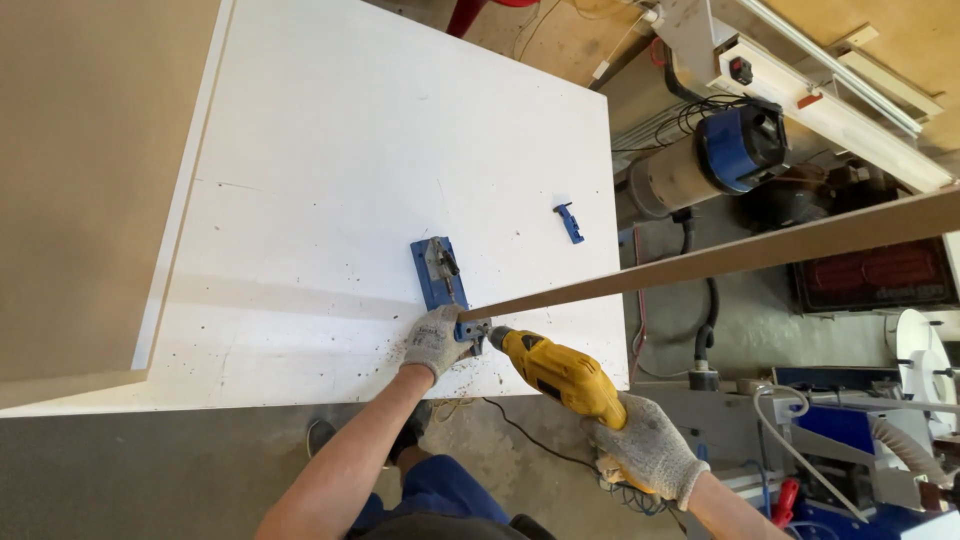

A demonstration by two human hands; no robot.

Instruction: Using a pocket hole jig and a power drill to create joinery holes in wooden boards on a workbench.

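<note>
Your left hand (pixel 436 341) is pressing the blue jig (pixel 440 275) on the worktop (pixel 330 150); beside the jig, your right hand's (pixel 645 450) grip is wrapping the yellow drill (pixel 560 372).

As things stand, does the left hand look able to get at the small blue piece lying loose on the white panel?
Probably yes, if it lets go: the left hand presses on the blue jig, and bare white panel lies between it and the small blue piece, with nothing in the way.

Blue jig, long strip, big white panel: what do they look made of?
Blue jig: likely moulded plastic, matte, with a grey metal part on top. Long strip: probably fibreboard or laminated board, its brown face even and grainless. White panel: seemingly melamine-faced board, smooth, dusted with chips.
</note>
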